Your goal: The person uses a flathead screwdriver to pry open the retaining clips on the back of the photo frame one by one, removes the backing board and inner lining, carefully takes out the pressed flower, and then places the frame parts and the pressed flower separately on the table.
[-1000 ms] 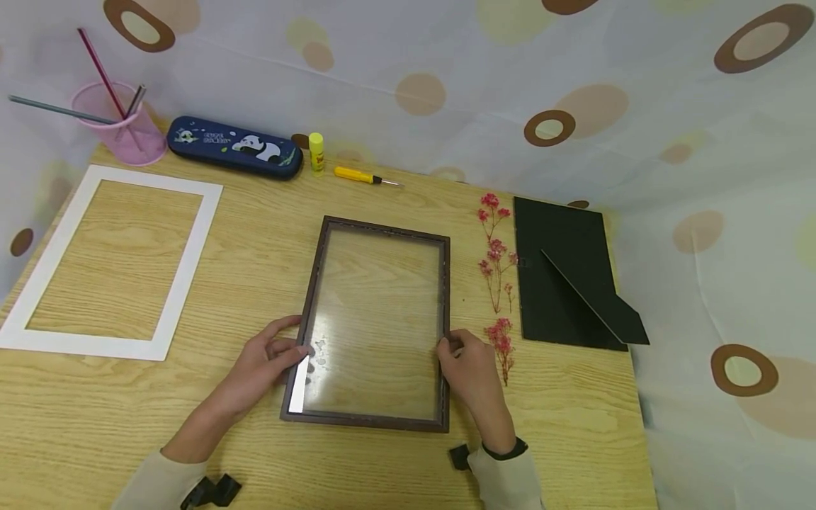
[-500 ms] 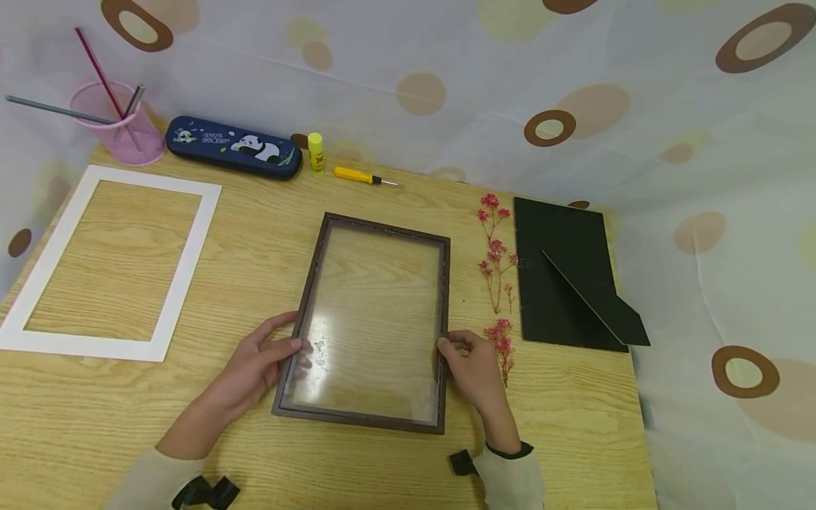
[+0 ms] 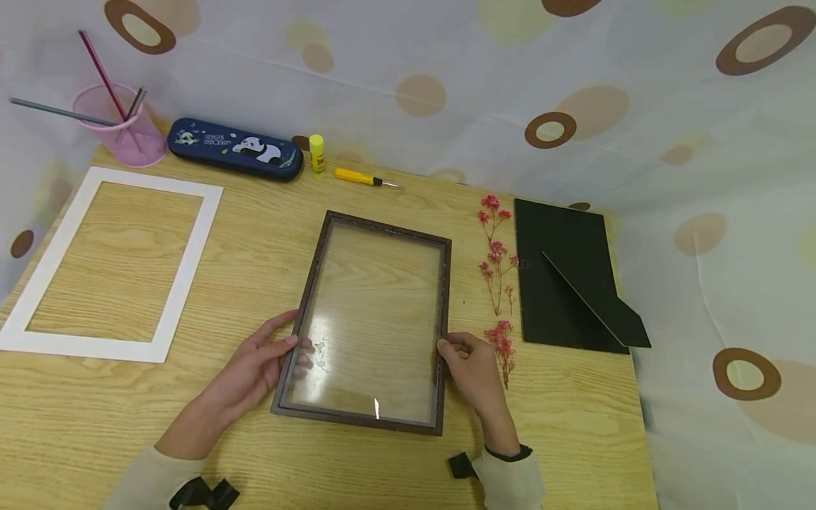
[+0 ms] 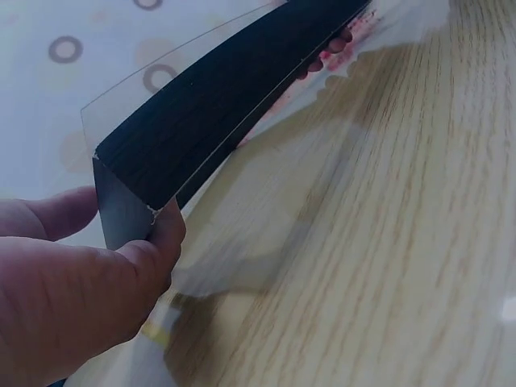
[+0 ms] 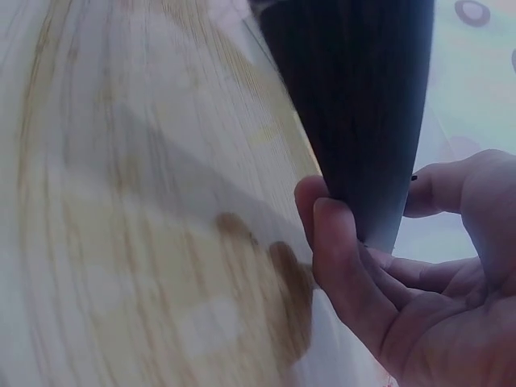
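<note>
Between both hands is a dark brown picture frame [image 3: 446, 297] with a clear pane [image 3: 382, 319] in it, through which the wood grain shows. My left hand [image 3: 248, 368] grips its left side, thumb on the edge and fingertips visible through the pane. On the opposite side my right hand [image 3: 474, 368] pinches the rim between thumb and curled fingers. From the left wrist, the frame [image 4: 218, 105] is seen edge-on, raised off the table, with my left hand [image 4: 97, 282] around its side. In the right wrist view my right hand [image 5: 411, 266] holds the frame's dark side [image 5: 355, 97].
A white mat border [image 3: 121, 345] lies at left. Dried red flower sprigs [image 3: 496, 265] and a black backing board with a stand [image 3: 561, 283] lie at right. Along the back are a pink pencil cup [image 3: 137, 142], pencil case [image 3: 236, 149], glue stick [image 3: 316, 156] and yellow screwdriver [image 3: 357, 176].
The frame's lower end has shifted slightly left and tilted, and the left hand has moved a little left with it. Glare on the pane has changed place. The right hand stays gripping.
</note>
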`<state>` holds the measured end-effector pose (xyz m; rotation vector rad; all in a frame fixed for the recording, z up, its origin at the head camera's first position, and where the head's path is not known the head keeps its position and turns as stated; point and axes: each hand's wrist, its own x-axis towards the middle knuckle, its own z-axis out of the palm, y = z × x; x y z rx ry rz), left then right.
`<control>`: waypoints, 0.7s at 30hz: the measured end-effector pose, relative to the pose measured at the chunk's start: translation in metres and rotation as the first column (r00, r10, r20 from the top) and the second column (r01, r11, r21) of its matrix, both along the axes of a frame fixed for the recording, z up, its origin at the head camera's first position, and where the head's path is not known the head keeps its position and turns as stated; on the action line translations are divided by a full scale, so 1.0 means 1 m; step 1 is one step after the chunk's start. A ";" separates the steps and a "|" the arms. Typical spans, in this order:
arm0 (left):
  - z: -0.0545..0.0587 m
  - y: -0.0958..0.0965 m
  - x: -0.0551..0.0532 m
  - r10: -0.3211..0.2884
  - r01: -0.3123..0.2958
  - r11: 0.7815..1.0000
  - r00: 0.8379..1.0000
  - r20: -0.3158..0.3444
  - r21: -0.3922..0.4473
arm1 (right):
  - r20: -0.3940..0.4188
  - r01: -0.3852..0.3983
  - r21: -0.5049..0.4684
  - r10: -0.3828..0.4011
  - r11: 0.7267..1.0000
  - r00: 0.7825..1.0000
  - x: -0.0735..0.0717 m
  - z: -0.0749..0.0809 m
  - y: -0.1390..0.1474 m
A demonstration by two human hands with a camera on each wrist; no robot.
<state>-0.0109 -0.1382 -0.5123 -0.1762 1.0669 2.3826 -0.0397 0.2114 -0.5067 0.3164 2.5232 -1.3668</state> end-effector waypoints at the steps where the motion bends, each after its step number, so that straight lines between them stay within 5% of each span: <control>1: 0.000 0.000 0.000 0.000 0.000 1.000 1.000 -0.001 0.004 | 0.001 0.001 -0.001 -0.001 1.000 1.000 0.000 0.000 0.000; 21: -0.006 0.001 -0.001 0.023 -0.024 1.000 0.998 -0.052 -0.011 | 0.003 -0.018 0.001 0.018 1.000 1.000 0.002 0.000 0.001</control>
